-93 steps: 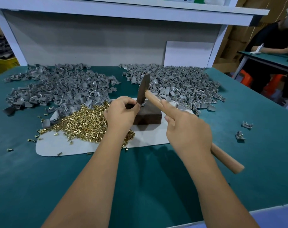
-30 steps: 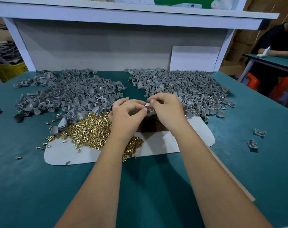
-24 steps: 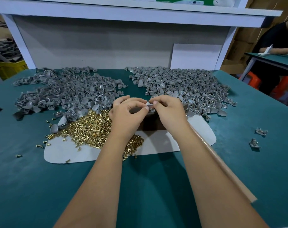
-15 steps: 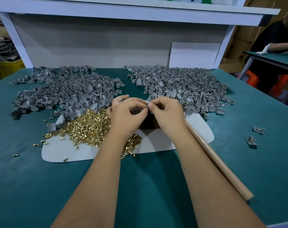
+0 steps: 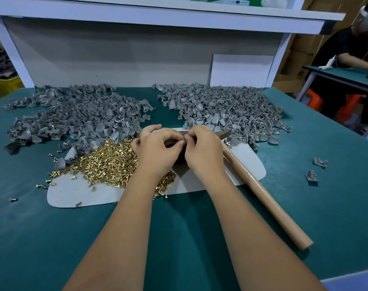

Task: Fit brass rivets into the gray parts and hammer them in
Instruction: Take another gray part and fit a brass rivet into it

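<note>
A small gray part (image 5: 184,137) is pinched between the fingertips of the left hand (image 5: 158,150) and right hand (image 5: 202,150) above the dark block (image 5: 180,158); a rivet being fitted is likely, though hidden. The hammer (image 5: 263,194) lies unheld by the desk's right edge. Two big heaps of gray parts (image 5: 78,116) along the far edge suggest much work is left.

Left hand (image 5: 155,150) and right hand (image 5: 202,152) fingertips meet, pinching a small part; rivets (image 5: 107,162) left of them, hammer (image 5: 260,192) right.
</note>
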`<action>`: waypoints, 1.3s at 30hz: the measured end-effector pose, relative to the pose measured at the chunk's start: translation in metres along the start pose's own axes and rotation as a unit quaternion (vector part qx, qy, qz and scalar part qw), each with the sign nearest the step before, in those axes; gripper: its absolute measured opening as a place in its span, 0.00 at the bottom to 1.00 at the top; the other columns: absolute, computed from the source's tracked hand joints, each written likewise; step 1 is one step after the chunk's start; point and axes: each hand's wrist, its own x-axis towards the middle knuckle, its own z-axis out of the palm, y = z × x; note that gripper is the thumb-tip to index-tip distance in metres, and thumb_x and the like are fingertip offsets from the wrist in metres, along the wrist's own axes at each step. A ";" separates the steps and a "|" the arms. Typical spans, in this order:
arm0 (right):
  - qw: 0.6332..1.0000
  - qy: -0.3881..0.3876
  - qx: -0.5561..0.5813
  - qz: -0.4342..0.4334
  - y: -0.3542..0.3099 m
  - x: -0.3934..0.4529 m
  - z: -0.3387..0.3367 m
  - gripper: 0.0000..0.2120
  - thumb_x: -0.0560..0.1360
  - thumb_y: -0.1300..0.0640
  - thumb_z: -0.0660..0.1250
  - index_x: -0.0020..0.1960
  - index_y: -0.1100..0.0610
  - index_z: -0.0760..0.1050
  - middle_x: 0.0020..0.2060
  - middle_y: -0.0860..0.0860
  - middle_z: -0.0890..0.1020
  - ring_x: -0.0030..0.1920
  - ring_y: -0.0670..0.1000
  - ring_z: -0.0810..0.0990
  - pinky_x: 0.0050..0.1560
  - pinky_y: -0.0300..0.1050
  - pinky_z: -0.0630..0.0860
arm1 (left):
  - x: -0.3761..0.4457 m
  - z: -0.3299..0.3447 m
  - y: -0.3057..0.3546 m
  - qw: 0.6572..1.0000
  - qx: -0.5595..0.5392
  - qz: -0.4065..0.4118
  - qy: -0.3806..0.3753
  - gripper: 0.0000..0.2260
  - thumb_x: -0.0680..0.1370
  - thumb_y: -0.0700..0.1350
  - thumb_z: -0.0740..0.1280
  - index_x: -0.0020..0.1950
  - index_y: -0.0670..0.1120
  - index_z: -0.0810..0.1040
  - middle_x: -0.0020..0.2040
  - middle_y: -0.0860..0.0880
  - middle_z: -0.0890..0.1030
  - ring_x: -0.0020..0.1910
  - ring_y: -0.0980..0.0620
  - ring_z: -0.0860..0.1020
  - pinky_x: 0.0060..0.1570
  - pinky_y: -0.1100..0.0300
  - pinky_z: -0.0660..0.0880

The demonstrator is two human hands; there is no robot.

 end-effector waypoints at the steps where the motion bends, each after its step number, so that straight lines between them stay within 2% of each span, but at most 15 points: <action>1: 1.000 0.004 0.003 0.002 0.000 -0.001 0.000 0.05 0.75 0.62 0.64 0.41 0.62 0.75 0.40 0.53 0.78 0.43 0.53 0.73 0.40 0.45 0.64 | 0.000 0.000 0.000 1.000 -0.001 -0.004 -0.002 0.12 0.75 0.51 0.72 0.35 0.64 0.76 0.40 0.73 0.74 0.64 0.61 0.64 0.59 0.57 0.50; 7: 0.999 0.017 0.024 0.022 0.001 -0.001 0.002 0.05 0.75 0.64 0.63 0.40 0.61 0.74 0.39 0.52 0.78 0.42 0.53 0.73 0.40 0.47 0.66 | 0.001 0.001 0.002 1.000 0.001 -0.022 -0.011 0.11 0.75 0.51 0.72 0.35 0.63 0.76 0.41 0.71 0.75 0.67 0.59 0.64 0.64 0.52 0.51; 11: 0.999 0.004 0.042 0.025 0.004 -0.003 0.001 0.06 0.76 0.63 0.63 0.40 0.61 0.75 0.40 0.52 0.78 0.43 0.52 0.73 0.39 0.43 0.64 | -0.001 0.001 0.003 1.000 -0.007 -0.024 -0.018 0.10 0.75 0.51 0.72 0.36 0.63 0.76 0.42 0.71 0.75 0.68 0.60 0.64 0.64 0.53 0.51; 17: 0.974 -0.031 0.214 0.062 0.008 -0.006 -0.008 0.11 0.79 0.61 0.59 0.44 0.59 0.79 0.42 0.51 0.80 0.45 0.48 0.76 0.48 0.44 0.72 | 0.000 -0.005 0.001 0.998 -0.057 -0.023 -0.015 0.06 0.78 0.48 0.70 0.42 0.58 0.80 0.43 0.70 0.76 0.69 0.60 0.62 0.60 0.61 0.49; 22: 0.963 -0.024 0.262 0.063 0.006 -0.006 -0.008 0.12 0.79 0.61 0.59 0.43 0.55 0.80 0.42 0.50 0.81 0.46 0.49 0.78 0.50 0.45 0.73 | 0.001 -0.009 0.006 0.995 -0.101 -0.021 -0.005 0.09 0.80 0.47 0.68 0.41 0.57 0.81 0.47 0.68 0.78 0.71 0.58 0.62 0.70 0.52 0.52; 25: 0.958 -0.027 0.277 0.063 0.005 -0.007 -0.009 0.09 0.78 0.60 0.61 0.45 0.56 0.81 0.41 0.49 0.82 0.45 0.46 0.78 0.47 0.40 0.74 | 0.000 -0.012 0.008 0.993 -0.120 -0.019 -0.001 0.06 0.79 0.47 0.68 0.43 0.56 0.81 0.51 0.65 0.80 0.72 0.56 0.62 0.73 0.44 0.55; 28: 0.956 -0.029 0.285 0.066 0.004 -0.007 -0.011 0.08 0.77 0.59 0.63 0.46 0.56 0.81 0.41 0.48 0.83 0.44 0.44 0.79 0.45 0.35 0.73 | 0.000 -0.014 0.008 0.992 -0.127 -0.014 -0.002 0.04 0.79 0.48 0.69 0.45 0.55 0.82 0.53 0.62 0.80 0.72 0.56 0.62 0.73 0.43 0.55; 34: 0.955 -0.024 0.288 0.058 0.003 -0.008 -0.012 0.07 0.77 0.60 0.64 0.46 0.57 0.81 0.41 0.48 0.83 0.43 0.44 0.79 0.45 0.35 0.73 | 0.000 -0.016 0.009 0.991 -0.133 -0.016 0.002 0.03 0.78 0.48 0.69 0.46 0.54 0.82 0.55 0.61 0.81 0.72 0.56 0.62 0.73 0.43 0.55; 39: 0.951 -0.031 0.305 0.050 0.002 -0.008 -0.012 0.09 0.74 0.58 0.62 0.46 0.59 0.80 0.41 0.52 0.82 0.45 0.50 0.79 0.47 0.41 0.74 | 0.001 -0.016 0.009 0.992 -0.126 -0.009 0.003 0.03 0.78 0.49 0.69 0.45 0.56 0.82 0.55 0.62 0.81 0.72 0.56 0.62 0.73 0.42 0.55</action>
